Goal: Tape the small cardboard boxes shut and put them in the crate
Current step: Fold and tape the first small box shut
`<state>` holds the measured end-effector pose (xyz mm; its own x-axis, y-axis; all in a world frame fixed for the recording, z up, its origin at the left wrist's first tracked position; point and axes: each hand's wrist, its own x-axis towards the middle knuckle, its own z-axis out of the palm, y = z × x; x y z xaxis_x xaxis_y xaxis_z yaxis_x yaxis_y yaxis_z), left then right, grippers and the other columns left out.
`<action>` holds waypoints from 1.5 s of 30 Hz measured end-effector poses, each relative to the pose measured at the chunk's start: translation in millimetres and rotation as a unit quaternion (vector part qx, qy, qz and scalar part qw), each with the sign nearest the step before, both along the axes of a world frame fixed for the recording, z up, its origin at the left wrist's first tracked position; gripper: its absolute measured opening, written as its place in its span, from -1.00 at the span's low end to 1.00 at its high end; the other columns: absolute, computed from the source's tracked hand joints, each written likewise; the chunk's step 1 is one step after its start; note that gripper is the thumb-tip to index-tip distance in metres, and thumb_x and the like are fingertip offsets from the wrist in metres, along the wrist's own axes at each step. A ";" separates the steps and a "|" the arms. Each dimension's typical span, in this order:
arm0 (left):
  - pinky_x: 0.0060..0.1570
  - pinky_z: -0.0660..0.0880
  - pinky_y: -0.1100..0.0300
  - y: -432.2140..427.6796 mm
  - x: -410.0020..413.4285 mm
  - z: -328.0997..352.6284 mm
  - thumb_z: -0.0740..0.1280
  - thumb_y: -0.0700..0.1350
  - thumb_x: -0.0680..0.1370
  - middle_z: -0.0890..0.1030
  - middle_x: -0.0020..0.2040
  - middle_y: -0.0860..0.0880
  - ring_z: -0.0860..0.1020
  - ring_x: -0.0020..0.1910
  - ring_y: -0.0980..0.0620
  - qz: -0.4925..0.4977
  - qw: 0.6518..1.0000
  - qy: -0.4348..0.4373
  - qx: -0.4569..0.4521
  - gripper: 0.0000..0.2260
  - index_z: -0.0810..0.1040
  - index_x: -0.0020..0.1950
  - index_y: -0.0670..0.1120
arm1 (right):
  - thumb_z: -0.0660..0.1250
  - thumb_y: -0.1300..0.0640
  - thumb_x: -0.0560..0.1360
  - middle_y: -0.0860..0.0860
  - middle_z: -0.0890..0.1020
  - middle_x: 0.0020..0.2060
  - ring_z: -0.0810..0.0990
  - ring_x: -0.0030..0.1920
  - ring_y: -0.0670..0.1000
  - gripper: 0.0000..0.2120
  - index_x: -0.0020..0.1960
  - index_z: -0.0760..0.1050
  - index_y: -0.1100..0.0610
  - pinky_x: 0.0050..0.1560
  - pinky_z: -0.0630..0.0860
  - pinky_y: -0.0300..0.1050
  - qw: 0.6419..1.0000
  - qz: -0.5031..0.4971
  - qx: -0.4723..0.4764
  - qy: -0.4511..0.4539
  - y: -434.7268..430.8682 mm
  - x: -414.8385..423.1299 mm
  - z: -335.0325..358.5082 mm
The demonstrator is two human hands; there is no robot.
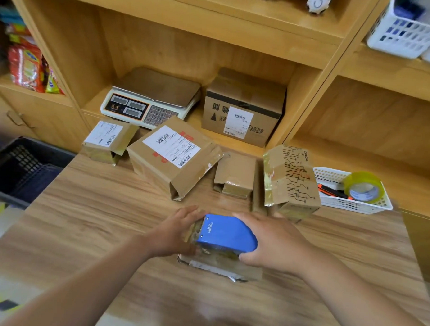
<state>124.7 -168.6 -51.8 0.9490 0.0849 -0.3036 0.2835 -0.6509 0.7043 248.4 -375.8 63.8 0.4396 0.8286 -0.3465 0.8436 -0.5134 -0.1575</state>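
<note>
The right hand (pixel 274 242) gripped a blue tape dispenser (pixel 227 233) marked "deli", fingers curled over its back. It sat on a small cardboard box (pixel 219 266) on the wooden table (pixel 108 207). The left hand (pixel 174 231) held that box's left end between thumb and fingers. Behind stood 4 more boxes: 2 with barcode labels, 1 plain, and 1 circuit-print box (pixel 292 176) marked "D4DA". Far left sat the dark crate (pixel 24 166), and on the shelf a scale (pixel 150 98).
</note>
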 end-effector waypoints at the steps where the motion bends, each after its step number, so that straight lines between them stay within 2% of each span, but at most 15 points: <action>1: 0.43 0.08 0.23 1.8 -1.5 -2.7 0.54 0.04 0.35 0.04 0.53 0.07 0.02 0.50 0.10 0.000 1.000 0.002 0.011 -0.14 0.11 0.52 0.14 | 0.33 -0.22 0.36 -0.19 0.34 0.38 0.36 0.30 -0.10 -0.20 0.50 0.05 -0.19 0.23 0.18 -0.13 1.000 0.007 -0.013 -0.003 3.8 -2.1 0.9; 3: 0.47 0.12 0.07 7.3 -4.3 -9.5 0.52 0.13 0.33 0.05 0.53 0.07 0.01 0.51 0.08 -0.001 1.000 0.011 0.027 -0.13 0.11 0.52 0.18 | 0.32 -0.23 0.38 -0.17 0.32 0.39 0.35 0.31 -0.08 -0.15 0.54 -0.05 -0.19 0.21 0.17 -0.15 0.999 0.025 -0.033 -0.010 11.3 -5.4 2.9; 5: 0.46 0.15 -0.02 11.9 -5.5 -14.2 0.50 0.21 0.33 0.04 0.53 0.06 0.00 0.51 0.06 -0.006 0.999 0.022 0.042 -0.14 0.11 0.51 0.19 | 0.30 -0.23 0.41 -0.14 0.38 0.31 0.38 0.21 -0.03 -0.16 0.53 -0.10 -0.24 0.10 0.15 -0.18 0.998 0.039 -0.044 -0.016 16.8 -5.9 5.3; 8: 0.46 0.13 -0.01 14.5 -4.5 -17.6 0.45 0.26 0.36 0.04 0.53 0.03 -0.02 0.52 0.05 -0.031 0.996 0.023 0.082 -0.15 0.08 0.52 0.16 | 0.27 -0.25 0.43 -0.14 0.40 0.09 0.31 -0.02 -0.02 -0.21 0.49 -0.14 -0.35 -0.06 0.11 -0.20 0.997 0.045 -0.057 -0.007 18.0 -3.9 9.4; 10: 0.46 0.12 0.00 15.0 -4.2 -19.2 0.41 0.29 0.37 0.03 0.54 0.03 -0.04 0.52 0.07 -0.042 0.993 0.026 0.105 -0.15 0.04 0.53 0.18 | 0.25 -0.26 0.44 -0.17 0.32 -0.03 0.24 -0.07 -0.03 -0.24 0.46 -0.15 -0.41 -0.18 0.11 -0.22 0.997 0.047 -0.064 0.001 15.1 -3.3 10.2; 12: 0.46 0.11 -0.01 15.5 -4.8 -19.8 0.38 0.33 0.35 0.02 0.54 0.03 -0.05 0.52 0.06 -0.049 0.992 0.037 0.109 -0.15 0.00 0.51 0.25 | 0.25 -0.26 0.43 -0.18 0.31 -0.06 0.23 -0.07 -0.01 -0.25 0.44 -0.16 -0.45 -0.25 0.11 -0.30 0.997 0.045 -0.065 0.007 10.8 -2.5 9.7; 15: 0.45 0.14 -0.07 16.5 -6.0 -18.6 0.21 0.55 0.17 0.03 0.53 0.01 -0.05 0.52 0.04 -0.056 0.993 0.044 0.097 -0.15 -0.17 0.35 0.51 | 0.26 -0.27 0.40 -0.20 0.40 0.06 0.29 -0.03 -0.01 -0.24 0.41 -0.16 -0.49 -0.13 0.18 -0.23 0.998 0.034 -0.052 0.013 -0.7 3.3 6.6; 18: 0.44 0.16 -0.10 18.3 -6.3 -23.5 0.20 0.53 0.19 0.07 0.53 0.00 -0.05 0.52 0.03 -0.054 0.994 0.033 0.094 -0.20 -0.27 0.24 0.63 | 0.24 -0.31 0.38 -0.23 0.42 0.19 0.38 0.07 -0.04 -0.25 0.35 -0.20 -0.55 0.01 0.22 -0.22 0.999 0.029 -0.036 0.006 -24.3 15.3 2.1; 20: 0.44 0.16 -0.11 18.1 -6.3 -24.4 0.23 0.53 0.20 0.09 0.52 -0.01 -0.04 0.52 0.02 -0.054 0.994 0.030 0.094 -0.19 -0.29 0.23 0.63 | 0.23 -0.32 0.37 -0.23 0.43 0.18 0.39 0.08 -0.06 -0.26 0.29 -0.25 -0.60 0.02 0.21 -0.35 0.999 0.022 -0.033 -0.001 -43.3 21.5 3.2; 22: 0.44 0.16 -0.12 17.0 -5.6 -23.2 0.17 0.55 0.20 0.09 0.52 -0.02 -0.03 0.51 0.01 -0.057 0.993 0.034 0.093 -0.21 -0.29 0.24 0.63 | 0.24 -0.31 0.39 -0.22 0.43 0.09 0.37 0.02 -0.08 -0.28 0.27 -0.25 -0.59 -0.01 0.18 -0.44 0.999 0.005 -0.035 -0.004 -63.7 27.8 5.1; 25: 0.45 0.14 -0.10 16.3 -4.5 -21.8 0.15 0.56 0.21 0.06 0.52 -0.01 -0.05 0.51 0.02 -0.063 0.993 0.034 0.091 -0.22 -0.26 0.27 0.59 | 0.26 -0.27 0.40 -0.19 0.40 -0.03 0.34 -0.05 -0.09 -0.26 0.26 -0.24 -0.60 -0.01 0.18 -0.42 0.998 -0.009 -0.054 -0.008 -90.9 36.8 8.2; 29: 0.46 0.11 -0.05 16.1 -4.9 -20.5 0.09 0.63 0.15 0.04 0.53 -0.01 -0.07 0.52 0.03 -0.065 0.993 0.037 0.086 -0.19 -0.17 0.31 0.54 | 0.26 -0.26 0.41 -0.23 0.36 -0.09 0.26 -0.13 -0.11 -0.26 0.29 -0.23 -0.58 -0.10 0.22 -0.37 0.997 -0.021 -0.069 -0.008 -116.8 45.2 9.0; 36: 0.46 0.10 -0.11 13.3 -4.7 -16.7 0.04 0.66 0.08 0.01 0.54 0.00 -0.11 0.52 0.02 -0.067 0.992 0.056 0.091 -0.17 -0.18 0.30 0.57 | 0.24 -0.27 0.45 -0.26 0.31 -0.11 0.19 -0.18 -0.14 -0.26 0.30 -0.30 -0.55 -0.12 0.22 -0.36 0.996 -0.014 -0.078 -0.030 -139.4 53.4 8.5; 45: 0.46 0.08 -0.05 9.5 -4.1 -13.7 0.02 0.66 0.09 0.04 0.53 -0.02 -0.08 0.51 0.01 -0.070 0.991 0.064 0.099 -0.16 -0.15 0.32 0.53 | 0.23 -0.27 0.47 -0.27 0.30 -0.10 0.19 -0.15 -0.19 -0.28 0.31 -0.28 -0.55 -0.07 0.22 -0.38 0.998 -0.014 -0.059 -0.028 -156.4 60.2 -0.5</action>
<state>120.6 -159.0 -65.5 0.9103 0.0261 -0.4132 0.2603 -0.8121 0.5222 308.6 -532.2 63.3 0.4843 0.7702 -0.4151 0.8342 -0.5495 -0.0465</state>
